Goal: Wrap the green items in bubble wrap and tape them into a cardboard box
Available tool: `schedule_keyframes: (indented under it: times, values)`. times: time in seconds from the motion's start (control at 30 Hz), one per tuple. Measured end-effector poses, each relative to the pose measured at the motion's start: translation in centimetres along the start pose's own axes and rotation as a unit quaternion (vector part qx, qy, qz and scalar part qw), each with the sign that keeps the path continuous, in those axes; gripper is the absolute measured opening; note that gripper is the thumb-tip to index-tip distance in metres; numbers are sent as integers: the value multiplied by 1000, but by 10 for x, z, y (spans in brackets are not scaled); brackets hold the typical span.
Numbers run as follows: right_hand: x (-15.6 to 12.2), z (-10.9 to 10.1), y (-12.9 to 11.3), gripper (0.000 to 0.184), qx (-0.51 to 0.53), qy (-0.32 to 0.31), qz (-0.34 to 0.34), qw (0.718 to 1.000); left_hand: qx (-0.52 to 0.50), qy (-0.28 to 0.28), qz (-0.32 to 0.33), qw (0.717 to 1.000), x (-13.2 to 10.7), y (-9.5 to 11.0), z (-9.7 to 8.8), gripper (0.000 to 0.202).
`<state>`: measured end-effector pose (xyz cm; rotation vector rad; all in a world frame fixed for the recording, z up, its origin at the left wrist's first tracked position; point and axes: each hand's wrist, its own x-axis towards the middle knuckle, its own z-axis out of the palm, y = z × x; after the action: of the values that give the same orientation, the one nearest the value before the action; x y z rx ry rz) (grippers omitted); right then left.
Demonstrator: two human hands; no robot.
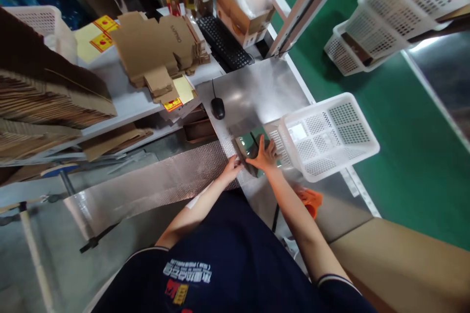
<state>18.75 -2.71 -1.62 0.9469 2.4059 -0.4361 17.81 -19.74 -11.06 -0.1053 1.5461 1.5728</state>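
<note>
A dark green, glossy, flat package point(247, 144) lies on the metal worktop in front of me; its exact kind is unclear. My right hand point(266, 157) rests on it with thumb and fingers spread. A long strip of clear bubble wrap point(157, 181) runs in from the left, and its end reaches the package's near side. At that end my left hand point(231, 170) has its fingers closed on the wrap's edge, close to the package. Some of its fingertips are hard to make out.
A white perforated basket point(312, 171) stands right of my right hand. A black mouse point(218, 108) and keyboard point(225, 44) lie beyond. Flattened cartons point(154, 49) fill the left shelf. An orange tape dispenser-like object point(310, 200) and a large carton point(407, 259) sit at right.
</note>
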Motion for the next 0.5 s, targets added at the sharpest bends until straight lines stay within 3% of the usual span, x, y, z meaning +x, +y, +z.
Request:
schedule_keyframes:
  times: [0.1,0.27,0.37,0.5]
  values:
    - [9,2,18,137,44,13,-19,999,-32,7,-19,999,3,-4,-2,80]
    - [30,2,57,90,130,104,-74,983,-59,7,-17,998,5,-12,2,102]
    - [35,2,67,79,124,117,-82,982,-21,-10,-15,1000,7,-14,3,113]
    - [28,3,67,75,122,103,-86,983,24,-19,24,999,10,-17,4,107]
